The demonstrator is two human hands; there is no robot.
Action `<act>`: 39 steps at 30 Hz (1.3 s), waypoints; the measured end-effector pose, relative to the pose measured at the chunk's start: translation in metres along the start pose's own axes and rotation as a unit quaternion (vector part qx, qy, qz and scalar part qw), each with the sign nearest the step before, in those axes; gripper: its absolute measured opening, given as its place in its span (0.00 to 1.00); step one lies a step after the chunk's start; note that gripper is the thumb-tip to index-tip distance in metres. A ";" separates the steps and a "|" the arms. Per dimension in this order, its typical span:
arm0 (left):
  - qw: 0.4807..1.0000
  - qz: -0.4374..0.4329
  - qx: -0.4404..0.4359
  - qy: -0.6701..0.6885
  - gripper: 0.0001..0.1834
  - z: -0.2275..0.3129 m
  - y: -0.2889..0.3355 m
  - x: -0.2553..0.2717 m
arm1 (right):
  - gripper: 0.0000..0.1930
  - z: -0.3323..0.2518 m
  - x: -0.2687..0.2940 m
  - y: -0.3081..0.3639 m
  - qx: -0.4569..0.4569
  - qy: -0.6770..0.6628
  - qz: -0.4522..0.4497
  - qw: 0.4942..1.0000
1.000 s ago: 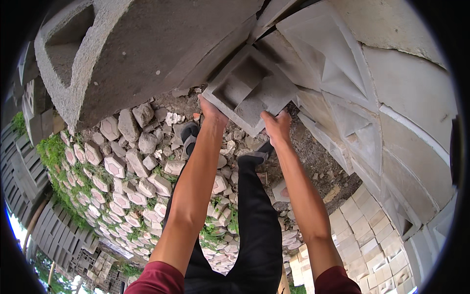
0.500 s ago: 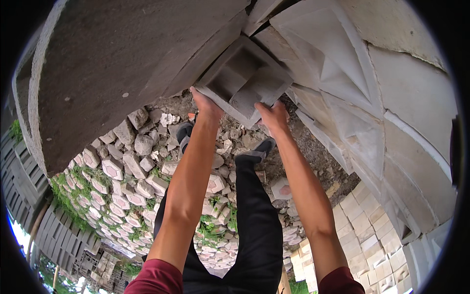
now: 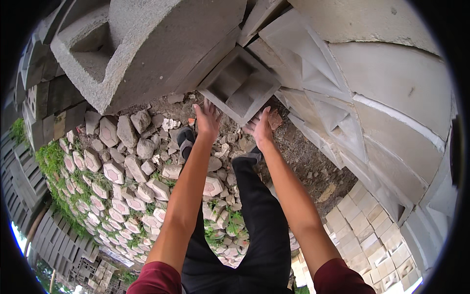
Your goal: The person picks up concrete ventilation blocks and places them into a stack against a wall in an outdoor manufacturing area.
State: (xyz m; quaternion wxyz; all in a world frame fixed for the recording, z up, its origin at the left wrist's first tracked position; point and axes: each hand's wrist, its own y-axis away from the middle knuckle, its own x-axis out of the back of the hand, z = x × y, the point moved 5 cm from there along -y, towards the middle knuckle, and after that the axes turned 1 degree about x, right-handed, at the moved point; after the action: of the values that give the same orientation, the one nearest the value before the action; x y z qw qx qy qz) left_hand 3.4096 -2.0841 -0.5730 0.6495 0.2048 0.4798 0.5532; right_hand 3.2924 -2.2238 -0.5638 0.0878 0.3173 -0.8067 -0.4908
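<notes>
Concrete hollow block [image 3: 238,84] propped by both outstretched hands, left [image 3: 207,121] & right [image 3: 260,128], fingers spread.

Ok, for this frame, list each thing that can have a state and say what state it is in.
hollow concrete block: tilted, open cavities facing the camera, wedged among larger blocks.
left hand: fingers spread, pressed to the block's lower left edge.
right hand: open, touching the block's lower right edge.
large grey block: lying tilted, upper left.
hexagonal pavers: loose, scattered on the ground.
</notes>
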 end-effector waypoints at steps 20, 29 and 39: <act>0.979 0.129 0.008 -0.156 0.26 -0.067 0.225 0.280 | 0.21 0.076 -0.024 0.138 0.170 0.676 -0.183 0.693; 0.965 0.204 -0.126 -0.109 0.24 0.010 0.349 0.397 | 0.22 0.145 -0.223 0.263 0.127 0.659 -0.302 0.677; 0.917 0.370 -0.143 0.035 0.20 0.027 0.521 0.500 | 0.23 0.304 -0.369 0.450 -0.024 0.646 -0.424 0.634</act>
State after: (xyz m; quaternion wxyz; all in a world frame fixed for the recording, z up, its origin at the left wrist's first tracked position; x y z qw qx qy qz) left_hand 3.1247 -1.4607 -0.3441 0.4040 0.2530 0.3076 0.8235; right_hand 3.2520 -1.6366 -0.2724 0.3763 0.8583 -0.3084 -0.1633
